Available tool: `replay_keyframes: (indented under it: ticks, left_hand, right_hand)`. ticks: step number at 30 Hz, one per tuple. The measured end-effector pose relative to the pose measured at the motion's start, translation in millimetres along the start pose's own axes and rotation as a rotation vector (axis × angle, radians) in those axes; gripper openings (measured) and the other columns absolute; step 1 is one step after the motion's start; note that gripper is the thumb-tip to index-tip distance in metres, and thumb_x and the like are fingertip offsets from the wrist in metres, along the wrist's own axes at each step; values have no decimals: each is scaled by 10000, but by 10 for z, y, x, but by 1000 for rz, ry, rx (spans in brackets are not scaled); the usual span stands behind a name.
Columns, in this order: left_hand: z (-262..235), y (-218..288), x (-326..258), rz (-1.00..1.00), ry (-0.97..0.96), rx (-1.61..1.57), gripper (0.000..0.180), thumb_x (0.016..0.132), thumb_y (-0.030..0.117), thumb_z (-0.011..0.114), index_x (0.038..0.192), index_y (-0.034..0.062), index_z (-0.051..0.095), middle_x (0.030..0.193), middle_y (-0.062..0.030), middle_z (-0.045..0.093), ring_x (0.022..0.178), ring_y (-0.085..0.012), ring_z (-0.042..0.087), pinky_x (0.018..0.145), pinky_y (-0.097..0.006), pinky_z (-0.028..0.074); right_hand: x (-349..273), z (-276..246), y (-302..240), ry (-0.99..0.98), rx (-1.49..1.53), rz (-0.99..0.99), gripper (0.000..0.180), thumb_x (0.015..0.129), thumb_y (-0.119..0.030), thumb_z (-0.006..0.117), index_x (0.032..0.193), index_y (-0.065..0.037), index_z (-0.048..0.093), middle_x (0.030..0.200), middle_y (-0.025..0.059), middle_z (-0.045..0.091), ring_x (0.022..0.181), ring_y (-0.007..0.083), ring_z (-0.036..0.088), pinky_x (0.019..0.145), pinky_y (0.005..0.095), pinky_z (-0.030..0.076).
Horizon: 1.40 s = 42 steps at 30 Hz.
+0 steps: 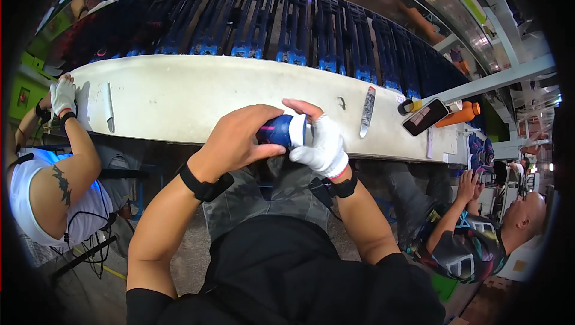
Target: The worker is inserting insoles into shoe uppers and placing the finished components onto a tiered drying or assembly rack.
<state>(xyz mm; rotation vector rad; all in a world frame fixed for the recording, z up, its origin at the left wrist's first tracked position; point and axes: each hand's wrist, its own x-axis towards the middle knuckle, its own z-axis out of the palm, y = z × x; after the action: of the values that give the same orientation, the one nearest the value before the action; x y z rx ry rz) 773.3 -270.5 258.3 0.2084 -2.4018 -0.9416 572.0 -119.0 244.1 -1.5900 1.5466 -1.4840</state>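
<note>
In the middle, just off the near edge of the white worktable [197,94], I hold a dark blue shoe [274,130] with a pink mark and a white sole [297,130]. It is seen end-on and partly covered by my hands. My bare left hand [239,136] wraps round its blue side, thumb below. My right hand [323,145], in a white glove with bare fingertips, closes on the white sole side. To the right on the table lies a knife-like tool [368,111] with a wrapped grey handle and a pale tip.
Beyond the table runs a blue slatted conveyor [257,26]. At right sit a phone [426,117], an orange bottle [460,114] and more dark blue shoes [479,150]. A pale strip [108,108] lies at left. Co-workers sit at left [54,187] and right [479,235].
</note>
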Motion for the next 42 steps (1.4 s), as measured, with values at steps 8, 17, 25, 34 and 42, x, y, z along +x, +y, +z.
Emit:
replay_keyframes:
  ticks: [8, 17, 25, 34, 42]
  left_hand:
    - [4, -181, 216, -283, -156, -84, 751, 788, 349, 983, 1345, 39, 586, 1006, -270, 779, 989, -498, 752, 886, -515, 600]
    - [-62, -397, 341, -352, -185, -19, 759, 776, 403, 994, 1257, -40, 608, 989, -282, 784, 965, -486, 768, 852, -503, 610]
    - [56, 49, 689, -232, -266, 259, 659, 791, 448, 948, 1142, -6, 623, 864, -221, 764, 881, -448, 765, 784, -523, 602]
    - [261, 230, 634, -50, -144, 297, 622, 810, 317, 939, 1210, -10, 593, 871, -194, 776, 802, -394, 776, 718, -477, 615]
    - [-73, 490, 285, -8, -219, 394, 837, 698, 259, 984, 1426, 123, 594, 1316, -133, 625, 1088, -350, 707, 861, -466, 612]
  right_hand:
    - [323, 433, 359, 269, 318, 31, 373, 1061, -249, 724, 1313, -5, 595, 1388, 199, 711, 1302, 281, 673, 1168, 434, 503]
    - [432, 450, 398, 334, 478, 157, 309, 1207, -364, 484, 1315, -84, 556, 1169, 42, 576, 1061, 144, 569, 1014, 340, 477]
    - [340, 220, 380, 288, 349, 151, 397, 1210, -423, 433, 1377, -73, 517, 1201, 43, 543, 1089, 127, 542, 998, 314, 467]
    - [295, -50, 152, 140, 327, 249, 562, 1191, -359, 405, 1601, 12, 509, 1503, 187, 639, 1387, 257, 600, 1207, 387, 444]
    - [-322, 33, 24, 21, -170, -45, 920, 1000, -366, 760, 1716, 3, 316, 1618, 267, 565, 1437, 377, 624, 1195, 458, 481]
